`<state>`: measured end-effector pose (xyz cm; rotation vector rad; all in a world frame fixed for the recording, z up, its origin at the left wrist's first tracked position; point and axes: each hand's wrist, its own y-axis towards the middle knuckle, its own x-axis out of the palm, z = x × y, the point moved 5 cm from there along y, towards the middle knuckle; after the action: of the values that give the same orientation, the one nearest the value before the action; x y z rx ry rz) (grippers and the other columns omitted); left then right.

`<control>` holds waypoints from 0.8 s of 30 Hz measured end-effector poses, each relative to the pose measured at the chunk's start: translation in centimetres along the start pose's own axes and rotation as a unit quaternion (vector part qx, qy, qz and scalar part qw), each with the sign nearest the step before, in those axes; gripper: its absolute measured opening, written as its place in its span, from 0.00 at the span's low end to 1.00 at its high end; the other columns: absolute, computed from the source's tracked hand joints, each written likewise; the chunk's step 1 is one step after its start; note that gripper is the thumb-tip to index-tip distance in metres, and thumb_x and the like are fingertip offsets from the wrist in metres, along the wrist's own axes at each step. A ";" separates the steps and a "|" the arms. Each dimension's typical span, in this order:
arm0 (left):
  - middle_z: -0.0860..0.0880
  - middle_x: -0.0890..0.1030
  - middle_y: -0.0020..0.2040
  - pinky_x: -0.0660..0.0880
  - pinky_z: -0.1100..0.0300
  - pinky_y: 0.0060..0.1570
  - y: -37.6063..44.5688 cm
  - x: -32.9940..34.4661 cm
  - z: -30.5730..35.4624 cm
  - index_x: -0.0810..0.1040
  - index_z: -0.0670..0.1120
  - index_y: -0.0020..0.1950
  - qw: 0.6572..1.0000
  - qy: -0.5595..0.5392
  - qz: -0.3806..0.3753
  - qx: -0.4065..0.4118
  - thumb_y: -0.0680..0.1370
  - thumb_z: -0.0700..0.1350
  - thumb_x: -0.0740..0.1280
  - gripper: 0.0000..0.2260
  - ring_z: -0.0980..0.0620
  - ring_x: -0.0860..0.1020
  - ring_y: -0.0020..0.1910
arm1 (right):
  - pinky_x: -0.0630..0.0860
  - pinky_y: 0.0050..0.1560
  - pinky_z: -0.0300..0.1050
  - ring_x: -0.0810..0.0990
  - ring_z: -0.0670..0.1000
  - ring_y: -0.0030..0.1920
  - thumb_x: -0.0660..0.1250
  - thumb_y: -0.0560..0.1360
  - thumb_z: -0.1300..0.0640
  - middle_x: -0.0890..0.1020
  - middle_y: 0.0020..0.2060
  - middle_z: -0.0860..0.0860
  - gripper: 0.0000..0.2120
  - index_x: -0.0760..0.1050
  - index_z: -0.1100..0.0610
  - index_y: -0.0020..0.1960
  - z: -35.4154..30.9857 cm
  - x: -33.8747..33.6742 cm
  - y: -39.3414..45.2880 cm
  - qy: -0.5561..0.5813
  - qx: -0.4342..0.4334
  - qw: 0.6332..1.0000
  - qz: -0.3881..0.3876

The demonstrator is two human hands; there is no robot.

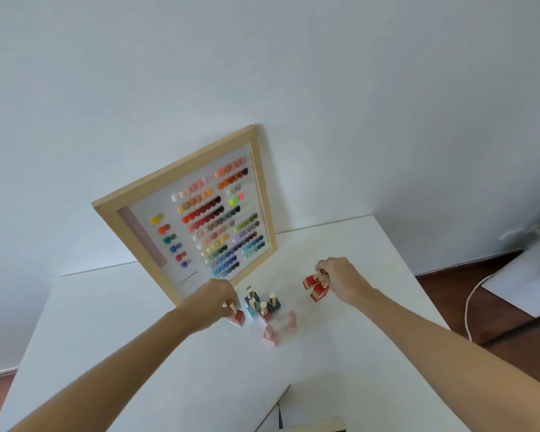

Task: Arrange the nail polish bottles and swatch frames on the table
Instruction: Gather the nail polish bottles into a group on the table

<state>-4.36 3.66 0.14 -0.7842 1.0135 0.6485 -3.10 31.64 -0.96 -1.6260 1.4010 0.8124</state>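
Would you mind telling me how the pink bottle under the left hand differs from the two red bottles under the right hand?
The pink bottle is single and pale pink; the red bottles are a pair, deep red with gold trim. The pink bottle is held by the left hand beside the central cluster of bottles, while the red bottles sit apart to the right under the right hand. All have gold caps gripped from above and square bodies.
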 end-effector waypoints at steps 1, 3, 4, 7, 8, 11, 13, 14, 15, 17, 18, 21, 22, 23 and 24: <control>0.53 0.79 0.53 0.71 0.69 0.50 0.2 -0.7 0.7 0.81 0.50 0.55 1.000 0.006 0.000 0.010 0.75 0.50 0.70 0.10 0.58 0.74 0.50 | 0.79 0.50 0.51 0.81 0.58 0.47 0.62 0.78 0.62 0.81 0.48 0.59 0.09 0.77 0.62 0.54 0.9 -0.7 -0.6 -0.001 0.008 1.000 0.006; 0.54 0.78 0.52 0.71 0.70 0.49 0.9 -1.8 2.5 0.81 0.50 0.55 0.999 0.012 0.004 0.031 0.75 0.49 0.70 0.09 0.59 0.74 0.49 | 0.79 0.50 0.50 0.80 0.57 0.47 0.63 0.77 0.62 0.81 0.48 0.59 0.09 0.77 0.61 0.55 2.7 -1.9 -1.8 -0.004 0.024 1.000 0.019; 0.55 0.78 0.51 0.70 0.70 0.47 1.5 -2.3 3.6 0.81 0.50 0.54 0.999 0.012 0.007 0.042 0.76 0.48 0.70 0.08 0.59 0.74 0.49 | 0.78 0.50 0.50 0.80 0.57 0.48 0.63 0.77 0.61 0.81 0.48 0.58 0.09 0.77 0.61 0.55 3.6 -2.5 -2.5 -0.004 0.036 0.999 0.025; 0.55 0.77 0.50 0.69 0.69 0.47 3.4 -3.1 7.3 0.82 0.50 0.52 0.997 0.008 0.013 0.074 0.75 0.46 0.70 0.06 0.59 0.74 0.48 | 0.78 0.50 0.47 0.80 0.56 0.48 0.64 0.77 0.61 0.82 0.48 0.57 0.09 0.78 0.60 0.56 6.3 -4.1 -4.4 -0.002 0.071 0.996 0.045; 0.54 0.78 0.51 0.70 0.69 0.48 4.2 -3.0 8.7 0.82 0.50 0.51 0.996 0.005 0.014 0.089 0.75 0.46 0.70 0.06 0.58 0.74 0.48 | 0.78 0.51 0.47 0.80 0.55 0.48 0.64 0.77 0.61 0.82 0.48 0.57 0.09 0.78 0.60 0.55 7.3 -4.6 -5.1 0.000 0.083 0.995 0.050; 0.53 0.79 0.51 0.70 0.66 0.48 6.7 -2.0 13.1 0.83 0.50 0.50 0.992 -0.004 0.004 0.128 0.74 0.47 0.71 0.06 0.57 0.74 0.47 | 0.75 0.51 0.44 0.79 0.55 0.49 0.64 0.77 0.61 0.82 0.50 0.57 0.09 0.78 0.61 0.56 10.1 -5.5 -7.2 -0.002 0.115 0.992 0.054; 0.51 0.80 0.51 0.72 0.64 0.48 8.4 -0.6 15.8 0.83 0.49 0.50 0.989 -0.013 -0.020 0.147 0.74 0.46 0.71 0.06 0.56 0.75 0.47 | 0.72 0.49 0.41 0.79 0.55 0.51 0.64 0.77 0.61 0.82 0.51 0.58 0.10 0.77 0.61 0.57 11.9 -5.8 -8.4 -0.001 0.138 0.989 0.056; 0.50 0.80 0.51 0.74 0.62 0.49 9.3 0.3 17.2 0.83 0.47 0.50 0.987 -0.017 -0.035 0.154 0.73 0.45 0.71 0.07 0.54 0.76 0.48 | 0.73 0.49 0.41 0.79 0.55 0.51 0.64 0.77 0.61 0.82 0.51 0.58 0.10 0.77 0.61 0.57 12.7 -5.9 -9.0 0.002 0.150 0.987 0.058; 0.48 0.81 0.52 0.75 0.59 0.51 10.0 1.2 18.5 0.84 0.46 0.51 0.985 -0.018 -0.052 0.161 0.73 0.44 0.70 0.08 0.52 0.77 0.50 | 0.74 0.50 0.42 0.80 0.55 0.51 0.64 0.77 0.61 0.82 0.51 0.58 0.10 0.77 0.61 0.57 13.4 -6.0 -9.5 0.004 0.162 0.985 0.059; 0.46 0.81 0.53 0.76 0.54 0.53 11.4 3.0 20.9 0.83 0.44 0.52 0.981 -0.020 -0.083 0.172 0.73 0.42 0.70 0.09 0.49 0.78 0.52 | 0.76 0.52 0.45 0.80 0.55 0.50 0.63 0.77 0.62 0.81 0.53 0.58 0.10 0.77 0.62 0.56 14.7 -6.1 -10.3 0.009 0.184 0.981 0.060; 0.45 0.81 0.53 0.76 0.52 0.54 12.0 3.9 22.0 0.83 0.43 0.52 0.980 -0.020 -0.095 0.175 0.73 0.41 0.70 0.09 0.48 0.78 0.52 | 0.77 0.51 0.45 0.80 0.55 0.49 0.63 0.77 0.62 0.81 0.53 0.58 0.10 0.77 0.62 0.56 15.4 -6.1 -10.6 0.010 0.192 0.979 0.059; 0.43 0.80 0.53 0.77 0.50 0.53 13.8 6.0 24.9 0.83 0.41 0.51 0.978 -0.026 -0.110 0.173 0.72 0.41 0.70 0.10 0.45 0.79 0.52 | 0.74 0.41 0.36 0.80 0.51 0.44 0.61 0.78 0.63 0.82 0.52 0.58 0.09 0.77 0.63 0.55 17.0 -5.8 -11.3 0.006 0.207 0.977 0.052; 0.43 0.80 0.53 0.77 0.50 0.54 14.3 6.5 25.7 0.82 0.40 0.52 0.978 -0.027 -0.111 0.172 0.72 0.41 0.70 0.10 0.45 0.79 0.52 | 0.74 0.42 0.37 0.81 0.52 0.44 0.61 0.78 0.62 0.82 0.51 0.57 0.09 0.77 0.62 0.55 17.4 -5.8 -11.4 0.001 0.211 0.976 0.049; 0.43 0.80 0.54 0.77 0.50 0.54 14.8 7.0 26.5 0.82 0.40 0.52 0.979 -0.026 -0.110 0.171 0.73 0.42 0.70 0.10 0.45 0.79 0.53 | 0.75 0.43 0.38 0.82 0.52 0.45 0.61 0.78 0.62 0.82 0.51 0.57 0.09 0.77 0.62 0.55 17.7 -5.7 -11.4 -0.004 0.214 0.976 0.048; 0.43 0.80 0.54 0.77 0.50 0.54 15.3 7.4 27.3 0.82 0.40 0.52 0.979 -0.025 -0.109 0.171 0.73 0.43 0.71 0.10 0.45 0.78 0.53 | 0.76 0.45 0.40 0.82 0.53 0.46 0.61 0.78 0.61 0.82 0.50 0.56 0.09 0.77 0.61 0.56 18.0 -5.6 -11.4 -0.009 0.217 0.975 0.048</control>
<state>-0.17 35.43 -2.19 -0.5631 0.9444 0.2920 7.89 50.72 -2.24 -1.2193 1.5269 0.5228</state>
